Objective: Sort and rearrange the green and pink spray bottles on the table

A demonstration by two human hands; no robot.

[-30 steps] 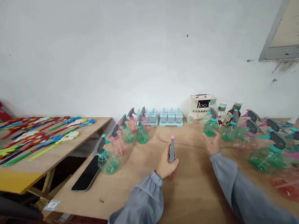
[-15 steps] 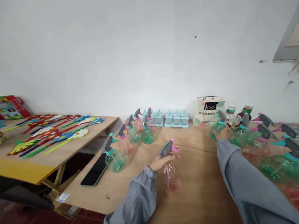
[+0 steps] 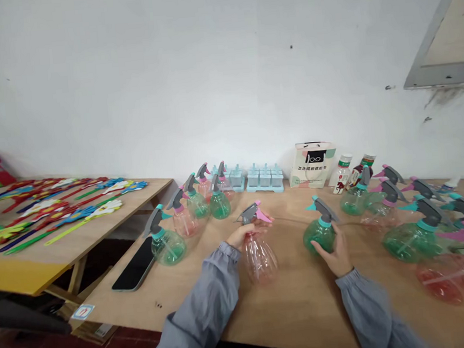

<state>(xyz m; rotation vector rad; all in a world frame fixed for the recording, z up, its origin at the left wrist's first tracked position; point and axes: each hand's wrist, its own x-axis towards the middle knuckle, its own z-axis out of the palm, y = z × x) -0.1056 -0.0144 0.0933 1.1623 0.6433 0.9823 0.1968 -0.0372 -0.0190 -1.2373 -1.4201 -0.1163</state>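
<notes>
My left hand (image 3: 245,233) is closed around the neck of a pink spray bottle (image 3: 261,261) with a grey and pink trigger head, near the middle of the table. My right hand (image 3: 336,249) grips a green spray bottle (image 3: 317,234) by its round body; its turquoise nozzle points left. To the left stand more spray bottles, among them a green one (image 3: 168,248) beside a black phone (image 3: 133,266). Another group of green and pink spray bottles (image 3: 410,240) crowds the right side of the table.
Light blue popsicle moulds (image 3: 264,181), a printed paper bag (image 3: 311,166) and two labelled bottles (image 3: 342,174) stand along the wall. On the separate left table (image 3: 118,227) lie many colourful hand-shaped clappers (image 3: 73,215). A gap divides the two tables.
My right hand has brought the green spray bottle from the back right toward the middle, nearer the pink one. My left hand keeps hold of the pink bottle. The view has turned slightly right.
</notes>
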